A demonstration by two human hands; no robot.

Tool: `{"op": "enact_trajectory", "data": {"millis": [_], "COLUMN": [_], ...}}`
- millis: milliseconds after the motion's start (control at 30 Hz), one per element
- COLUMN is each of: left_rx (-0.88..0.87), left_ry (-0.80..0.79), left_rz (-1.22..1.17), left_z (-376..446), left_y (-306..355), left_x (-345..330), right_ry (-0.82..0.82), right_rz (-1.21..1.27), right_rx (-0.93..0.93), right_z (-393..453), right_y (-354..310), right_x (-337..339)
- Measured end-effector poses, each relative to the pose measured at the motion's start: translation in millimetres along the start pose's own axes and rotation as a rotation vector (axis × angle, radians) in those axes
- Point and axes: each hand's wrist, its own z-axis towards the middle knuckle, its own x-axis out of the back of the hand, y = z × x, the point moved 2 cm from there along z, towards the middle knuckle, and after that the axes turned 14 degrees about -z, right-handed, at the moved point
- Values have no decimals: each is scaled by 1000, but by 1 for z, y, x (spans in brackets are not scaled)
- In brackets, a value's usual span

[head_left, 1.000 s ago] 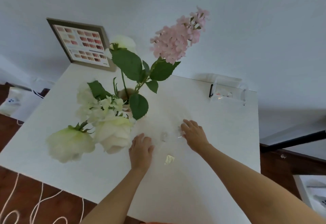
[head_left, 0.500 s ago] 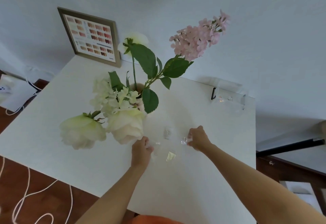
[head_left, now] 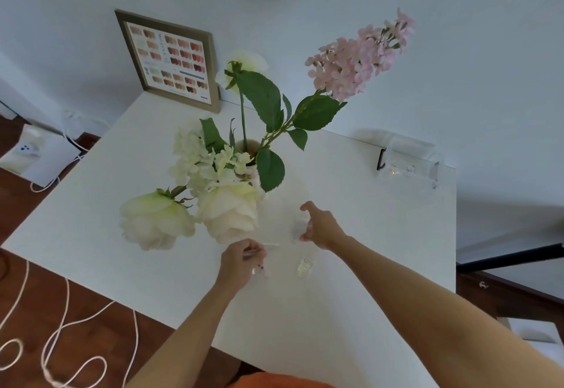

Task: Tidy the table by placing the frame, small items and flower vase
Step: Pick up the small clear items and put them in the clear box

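A vase (head_left: 251, 147) with white roses, pink blossoms and green leaves stands mid-table on the white table (head_left: 91, 204). A gold-framed picture (head_left: 171, 61) leans against the wall at the back left corner. My left hand (head_left: 241, 262) is closed around a small clear packet just below the roses. My right hand (head_left: 320, 226) hovers with fingers spread around a small clear item (head_left: 297, 230) on the tabletop; whether it grips it is unclear. A small yellowish packet (head_left: 305, 266) lies between my two hands, nearer the front.
A clear plastic box (head_left: 409, 165) with a black clip sits at the back right by the wall. White cords (head_left: 61, 342) trail over the wooden floor at left. A white device (head_left: 36, 155) lies on the floor. Dark furniture (head_left: 512, 259) stands right of the table.
My left hand went from flat on the table to closed around a clear packet. My right hand lifted and spread its fingers over another small item. The view shifted left.
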Motion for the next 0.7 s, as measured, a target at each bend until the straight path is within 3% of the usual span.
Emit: {"op": "enact_trajectory", "data": {"millis": [167, 367, 700], "left_rx": [-13, -36, -40], "left_ry": [-158, -119, -45], "left_rz": [75, 243, 557], "left_z": [-13, -15, -9], "left_y": [2, 1, 10], "left_x": [-36, -79, -112], "right_ry": [29, 38, 219], "right_rz": [-97, -161, 162], "right_rx": [-22, -43, -268], "right_z": [2, 4, -15], "right_y": [4, 9, 75], "right_x": [-8, -4, 27]}}
